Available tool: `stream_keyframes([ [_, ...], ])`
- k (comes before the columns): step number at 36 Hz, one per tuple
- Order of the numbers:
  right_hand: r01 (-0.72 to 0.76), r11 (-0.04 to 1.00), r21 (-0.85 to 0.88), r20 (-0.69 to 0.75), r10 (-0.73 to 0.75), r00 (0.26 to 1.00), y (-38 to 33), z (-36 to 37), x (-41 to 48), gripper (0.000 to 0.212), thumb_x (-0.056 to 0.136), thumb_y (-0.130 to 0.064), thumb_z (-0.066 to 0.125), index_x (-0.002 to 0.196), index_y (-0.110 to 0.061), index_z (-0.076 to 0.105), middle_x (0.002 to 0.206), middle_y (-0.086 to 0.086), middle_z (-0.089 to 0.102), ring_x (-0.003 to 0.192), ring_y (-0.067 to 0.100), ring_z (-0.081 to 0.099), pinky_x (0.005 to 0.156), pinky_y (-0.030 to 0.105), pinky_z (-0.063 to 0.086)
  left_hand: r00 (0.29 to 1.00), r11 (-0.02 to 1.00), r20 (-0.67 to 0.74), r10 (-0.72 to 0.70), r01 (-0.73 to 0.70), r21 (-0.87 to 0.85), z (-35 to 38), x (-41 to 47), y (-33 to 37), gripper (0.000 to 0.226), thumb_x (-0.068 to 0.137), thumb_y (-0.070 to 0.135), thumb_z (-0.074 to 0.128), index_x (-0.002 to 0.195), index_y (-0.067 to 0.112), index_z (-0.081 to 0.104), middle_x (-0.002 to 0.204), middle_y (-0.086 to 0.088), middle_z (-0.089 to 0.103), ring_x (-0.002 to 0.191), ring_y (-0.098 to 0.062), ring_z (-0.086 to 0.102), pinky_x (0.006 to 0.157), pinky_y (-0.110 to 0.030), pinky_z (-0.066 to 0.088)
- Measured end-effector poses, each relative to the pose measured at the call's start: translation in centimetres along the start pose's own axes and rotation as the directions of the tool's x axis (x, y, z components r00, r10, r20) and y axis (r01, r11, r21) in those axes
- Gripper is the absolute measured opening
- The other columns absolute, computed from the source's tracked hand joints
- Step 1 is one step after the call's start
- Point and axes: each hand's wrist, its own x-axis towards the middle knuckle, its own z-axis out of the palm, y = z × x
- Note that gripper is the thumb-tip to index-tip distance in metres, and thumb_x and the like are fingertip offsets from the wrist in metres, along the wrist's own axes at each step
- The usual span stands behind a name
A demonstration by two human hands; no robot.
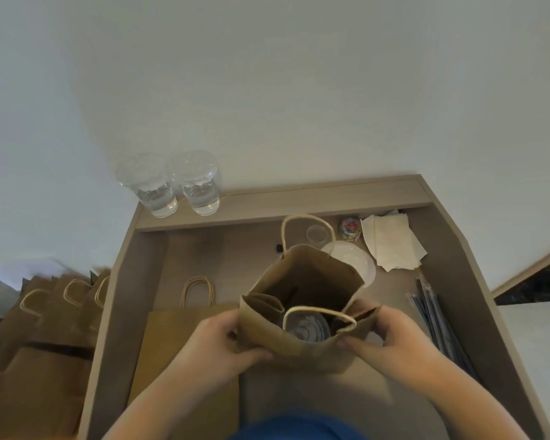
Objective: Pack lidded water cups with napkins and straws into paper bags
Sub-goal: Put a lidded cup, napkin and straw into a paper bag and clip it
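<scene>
1. two hands hold one open paper bag (305,271) upright on the wooden desk (426,192), directly in front of the person.
2. left hand (216,341): grips the bag's left side, thumb across the near face, fingers curled round the side fold.
3. right hand (391,338): grips the bag's right side the same way, thumb on the near face, fingers tucked at the side fold.
4. the bag sits between the two hands, its mouth spread open toward the camera. both side folds lean inward.
5. one lidded cup (308,328) stands inside the bag, low and near the front wall. the near rope handle loops over it.
6. two more lidded water cups (148,185) (199,182) stand side by side on the rear left ledge, well apart from the hands.
7. napkins (391,242) lie in a loose pile at the rear right of the desk.
8. wrapped straws (432,312) lie along the right edge, near the right hand.
9. a stack of clear lids (356,262) lies just behind the held bag, partly hidden by it.
10. one flat bag (185,338) lies on the desk under the left forearm.
11. several more bags (45,328) lie beyond the desk's left edge.
</scene>
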Motion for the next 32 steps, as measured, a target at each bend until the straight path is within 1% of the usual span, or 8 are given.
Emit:
stream_keyframes([
  [4, 0.113, 0.993, -0.035, -0.120, -0.117, 0.986, -1.0, -0.4, -0.1, 0.018, 0.084, -0.039, 0.082, 0.097, -0.050, 0.076, 0.110, -0.018, 0.071, 0.111, 0.003, 0.066, 0.097, 0.034, 0.053, 0.991, 0.998, -0.130, 0.039, -0.046, -0.051, -0.4, -0.2, 0.1, 0.036, 0.068, 0.065, 0.081, 0.103, 0.059, 0.074, 0.111, 0.029, 0.069, 0.108, 0.007, 0.063, 0.079, -0.012, 0.053],
  [7, 0.202, 0.969, -0.146, -0.195, -0.228, 0.954, -1.1, -0.7, -0.3, 0.018, 0.077, -0.058, 0.076, 0.094, -0.054, 0.077, 0.131, -0.028, 0.054, 0.127, 0.001, 0.053, 0.104, 0.027, 0.047, 0.968, 0.990, -0.211, 0.137, -0.128, 0.057, -0.6, -0.4, -0.4, 0.028, 0.070, 0.064, 0.081, 0.091, 0.046, 0.081, 0.136, 0.031, 0.049, 0.127, 0.003, 0.047, 0.098, -0.022, 0.046],
  [11, 0.251, 0.953, -0.169, -0.182, -0.280, 0.942, -0.9, -1.2, 0.2, 0.020, 0.080, -0.057, 0.073, 0.099, -0.053, 0.078, 0.159, -0.036, 0.036, 0.150, -0.010, 0.029, 0.120, 0.032, 0.029, 0.945, 0.972, -0.230, 0.234, -0.221, 0.082, -0.8, -0.2, -0.3, 0.023, 0.076, 0.061, 0.084, 0.096, 0.050, 0.081, 0.157, 0.029, 0.042, 0.139, 0.006, 0.042, 0.101, -0.021, 0.044],
  [15, 0.203, 0.971, -0.128, -0.197, -0.225, 0.954, -0.6, -0.9, 0.8, 0.029, 0.083, -0.064, 0.072, 0.111, -0.059, 0.070, 0.125, -0.033, 0.069, 0.122, -0.005, 0.062, 0.104, 0.034, 0.054, 0.922, 0.966, -0.317, 0.221, -0.252, -0.061, -0.3, 0.0, 0.7, 0.040, 0.079, 0.067, 0.082, 0.114, 0.048, 0.074, 0.123, 0.017, 0.070, 0.116, -0.006, 0.066, 0.086, -0.015, 0.057],
  [20, 0.199, 0.980, -0.027, -0.321, -0.197, 0.926, 0.0, -0.3, 1.2, 0.027, 0.077, -0.057, 0.080, 0.095, -0.045, 0.065, 0.098, -0.016, 0.075, 0.097, 0.005, 0.072, 0.080, 0.023, 0.057, 0.903, 0.965, -0.420, 0.093, -0.186, -0.186, 0.2, 0.7, -0.1, 0.056, 0.069, 0.056, 0.093, 0.093, 0.026, 0.053, 0.102, 0.009, 0.074, 0.098, -0.013, 0.072, 0.080, -0.028, 0.060],
  [23, 0.209, 0.976, 0.062, -0.368, -0.172, 0.914, 0.5, 0.0, 1.4, 0.034, 0.075, -0.048, 0.084, 0.093, -0.045, 0.057, 0.089, -0.010, 0.076, 0.081, 0.007, 0.072, 0.072, 0.022, 0.056, 0.928, 0.964, -0.370, 0.038, -0.131, -0.229, 0.2, 0.8, 0.0, 0.059, 0.069, 0.051, 0.095, 0.109, 0.035, 0.055, 0.105, 0.009, 0.074, 0.099, -0.013, 0.073, 0.081, -0.035, 0.061],
  [27, 0.117, 0.978, 0.174, -0.154, -0.090, 0.984, 0.1, -0.7, 1.8, 0.084, 0.087, -0.025, 0.083, 0.152, -0.053, 0.039, 0.112, -0.005, 0.080, 0.114, 0.012, 0.073, 0.108, 0.036, 0.049, 0.976, 0.966, -0.191, 0.106, -0.147, -0.212, -0.8, 1.4, 1.0, 0.073, 0.078, 0.032, 0.090, 0.138, 0.055, 0.056, 0.111, 0.013, 0.072, 0.107, -0.009, 0.070, 0.091, -0.022, 0.059],
  [32, 0.086, 0.991, 0.107, 0.093, -0.096, 0.991, -1.6, -1.8, 3.0, 0.032, 0.091, -0.018, 0.084, 0.118, -0.035, 0.081, 0.131, -0.009, 0.073, 0.130, 0.014, 0.063, 0.116, 0.044, 0.044, 0.988, 0.953, -0.066, 0.142, -0.154, -0.259, -1.5, 2.1, 3.0, 0.029, 0.085, 0.052, 0.082, 0.108, 0.035, 0.076, 0.108, 0.001, 0.073, 0.106, -0.022, 0.070, 0.087, -0.032, 0.059],
])
